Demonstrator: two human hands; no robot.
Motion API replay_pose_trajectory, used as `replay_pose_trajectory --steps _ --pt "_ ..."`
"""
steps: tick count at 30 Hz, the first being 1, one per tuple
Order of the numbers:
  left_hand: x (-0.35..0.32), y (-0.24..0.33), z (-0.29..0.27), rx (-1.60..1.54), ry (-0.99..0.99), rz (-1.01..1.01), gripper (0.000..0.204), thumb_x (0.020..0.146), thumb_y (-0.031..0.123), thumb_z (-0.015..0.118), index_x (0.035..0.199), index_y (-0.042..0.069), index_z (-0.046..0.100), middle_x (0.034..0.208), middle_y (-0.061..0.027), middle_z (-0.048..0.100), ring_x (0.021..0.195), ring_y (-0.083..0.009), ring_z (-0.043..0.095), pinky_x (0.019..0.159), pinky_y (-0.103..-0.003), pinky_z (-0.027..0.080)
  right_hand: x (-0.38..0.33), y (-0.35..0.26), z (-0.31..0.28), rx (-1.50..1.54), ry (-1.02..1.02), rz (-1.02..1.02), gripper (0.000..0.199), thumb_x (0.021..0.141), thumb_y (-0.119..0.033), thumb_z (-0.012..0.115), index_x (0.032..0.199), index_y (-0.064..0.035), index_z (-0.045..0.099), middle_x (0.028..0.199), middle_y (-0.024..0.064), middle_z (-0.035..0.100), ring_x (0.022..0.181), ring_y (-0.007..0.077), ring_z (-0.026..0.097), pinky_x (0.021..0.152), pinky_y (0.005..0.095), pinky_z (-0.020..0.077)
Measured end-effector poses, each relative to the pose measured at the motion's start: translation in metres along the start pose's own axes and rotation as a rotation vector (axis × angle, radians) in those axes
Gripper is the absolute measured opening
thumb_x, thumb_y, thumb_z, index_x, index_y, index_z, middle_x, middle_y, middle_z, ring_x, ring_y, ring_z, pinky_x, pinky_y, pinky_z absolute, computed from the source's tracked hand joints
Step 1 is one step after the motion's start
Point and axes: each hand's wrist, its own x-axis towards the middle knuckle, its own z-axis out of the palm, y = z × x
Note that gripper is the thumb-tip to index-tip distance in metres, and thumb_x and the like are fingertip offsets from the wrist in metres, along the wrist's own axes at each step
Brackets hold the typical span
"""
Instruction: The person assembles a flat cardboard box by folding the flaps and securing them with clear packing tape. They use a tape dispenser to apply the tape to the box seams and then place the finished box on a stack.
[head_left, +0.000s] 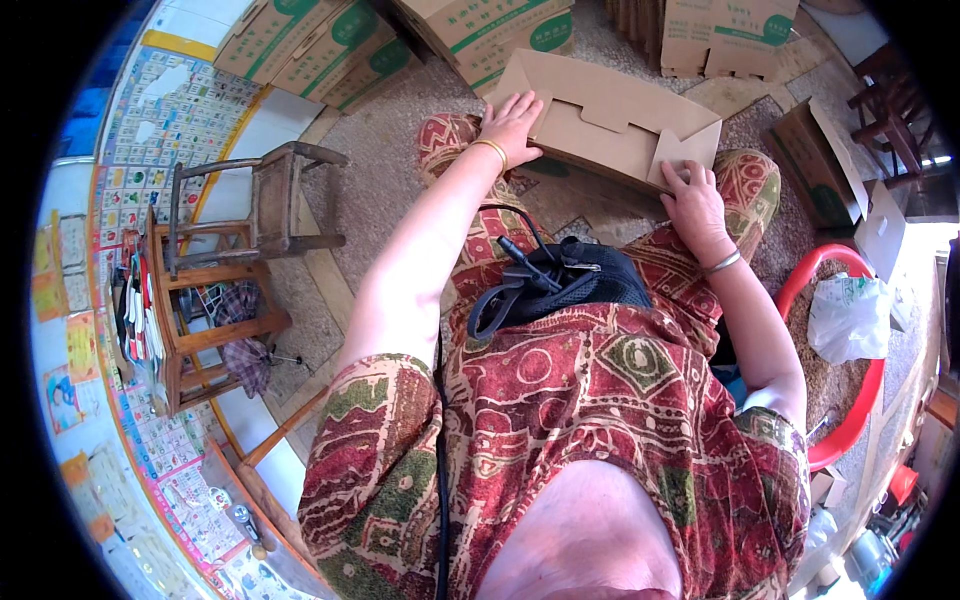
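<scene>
A brown cardboard box (640, 95) lies between my knees, its top panel showing a cut slot and a tucked tab. My left hand (512, 130) rests on the box's left end, fingers stretched out flat and thumb at the near edge. At the right near corner, my right hand (697, 205) has bent fingers over a small end flap (685, 150) and its thumb against the near side, closed on the box. The side of the box facing the floor is hidden. On my lap sits a black mesh pouch (590, 275) with straps and a cable.
Stacked printed cartons (490, 40) stand beyond the box, with flattened cardboard (725, 40) further right. An open carton (815, 165) is on the right, above a red ring-shaped rim (870, 400) with a white plastic bag (850, 318). Wooden chairs (275, 200) stand along the left wall.
</scene>
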Motion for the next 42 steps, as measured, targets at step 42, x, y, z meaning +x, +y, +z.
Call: replay_pose_trajectory --steps 42 --pt "0.024 0.070 -0.041 -0.184 0.445 0.209 0.067 0.080 0.052 0.061 0.136 0.017 0.044 0.145 -0.0259 0.025 0.125 -0.0416 0.038 0.101 -0.056 0.030 -0.010 -0.029 -0.066 0.196 -0.044 -0.055 0.042 0.070 -0.018 0.069 0.110 -0.0100 0.062 0.122 0.0068 0.052 0.115 0.0259 0.046 0.095 0.0395 0.0385"
